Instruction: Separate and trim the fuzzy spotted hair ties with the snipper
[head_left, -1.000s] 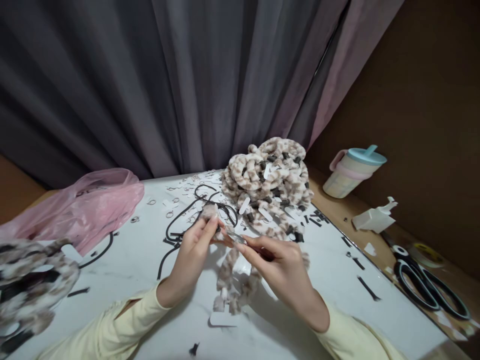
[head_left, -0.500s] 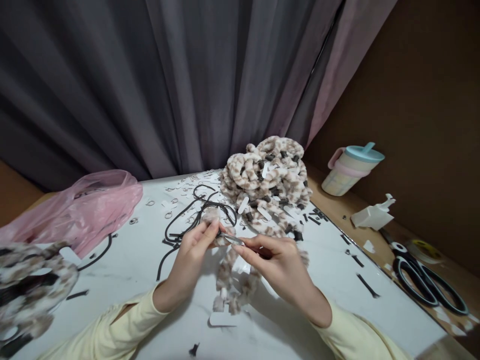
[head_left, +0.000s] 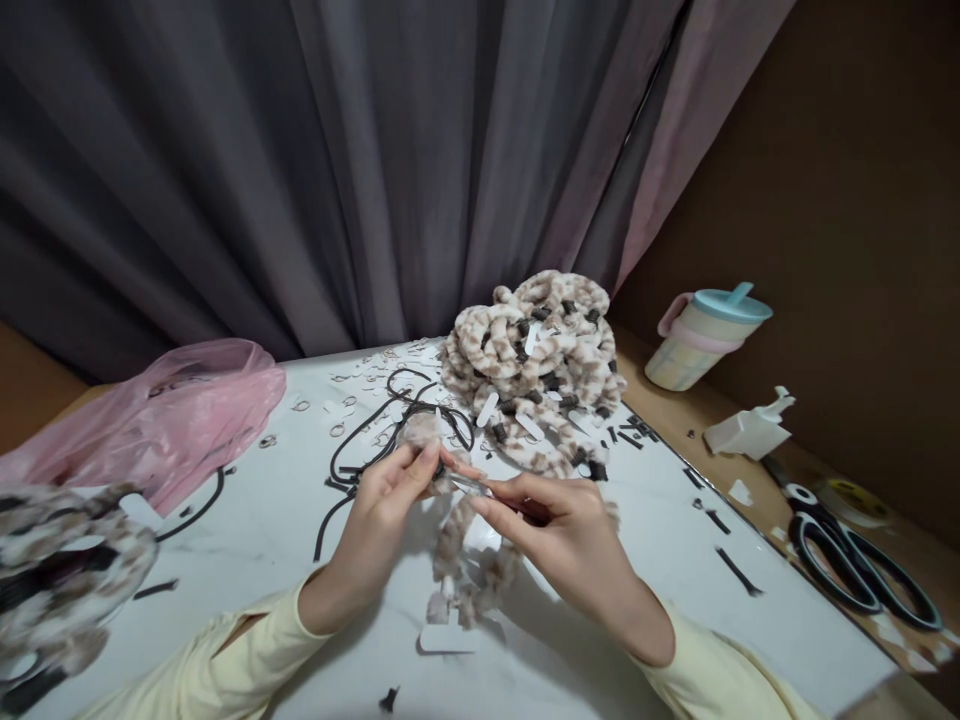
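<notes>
My left hand (head_left: 384, 510) pinches one end of a fuzzy beige-and-brown spotted fabric tube (head_left: 459, 560) that hangs down onto the white table (head_left: 262, 520). My right hand (head_left: 564, 540) is closed on a thin metal tool (head_left: 471, 484) whose tip meets the tube end at my left fingertips. A white tag (head_left: 448, 637) lies on the table by the tube's lower end.
A heap of the same spotted tubes (head_left: 538, 370) sits behind my hands. Black elastic cord (head_left: 375, 430) loops to the left, beside a pink plastic bag (head_left: 161, 415). More spotted tubes (head_left: 52, 580) lie far left. Scissors (head_left: 855, 565) and a lidded cup (head_left: 701, 340) are right.
Both hands have stayed together at the tube end, shifting only slightly; the view has drifted a little.
</notes>
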